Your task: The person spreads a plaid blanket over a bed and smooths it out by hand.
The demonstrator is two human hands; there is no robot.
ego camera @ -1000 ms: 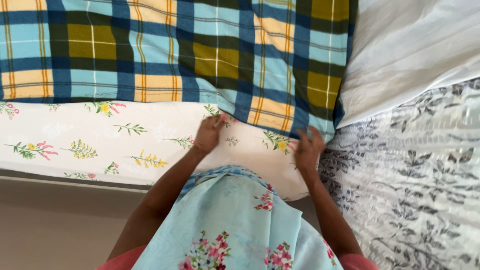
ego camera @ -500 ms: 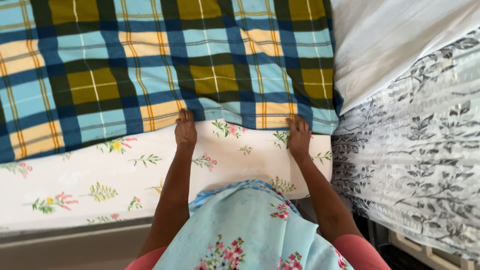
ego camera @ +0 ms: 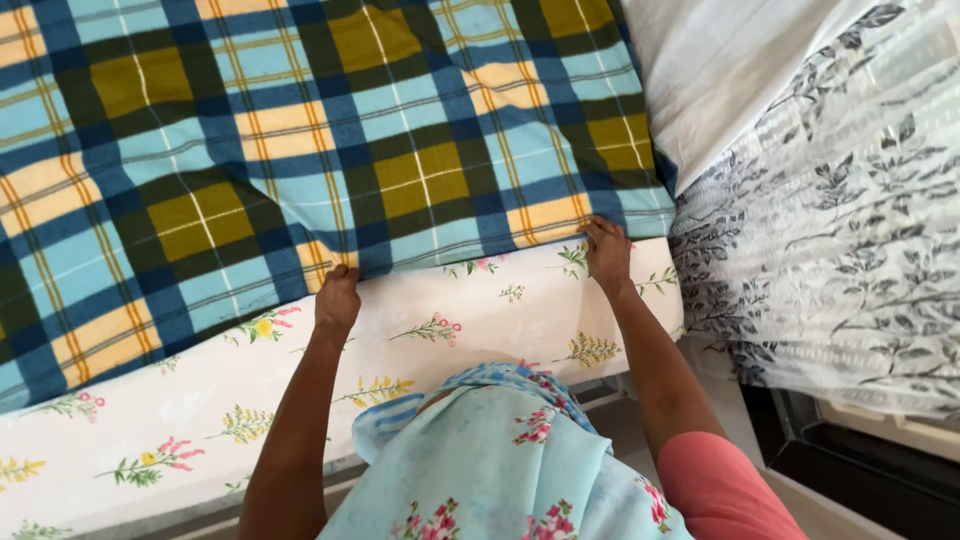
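- Plaid blanket (ego camera: 300, 150): checked in blue, light blue, olive and pale yellow. It lies flat over the upper and left part of the head view, covering most of the bed surface. Its near hem runs diagonally, lower at the left and higher at the right.
- Left hand (ego camera: 337, 298): positioned at the near hem of the plaid blanket, toward the middle of the hem. The fingers are curled narrow around the hem and grip the cloth; the fingertips are hidden under the fabric.
- Right hand (ego camera: 606, 252): positioned at the near right corner of the plaid blanket. The fingers are bent and close together, pressing on or pinching the hem; whether the cloth is fully gripped cannot be told.
- Both forearms extend from the bottom of the view up to the hem, well apart from each other.
- Floral sheet (ego camera: 480, 320): white with small pink, yellow and green flower sprigs. It lies beneath the plaid blanket and is exposed as a band between the hem and the bed edge.
- Light-blue floral garment (ego camera: 490, 460): worn by the person, between the two forearms at the bottom of the view.
- Grey leaf-print cover (ego camera: 840, 240): just beside the right corner of the plaid blanket, filling the right side.
- White cloth (ego camera: 710, 80): at the upper right, between the plaid blanket and the grey leaf-print cover.
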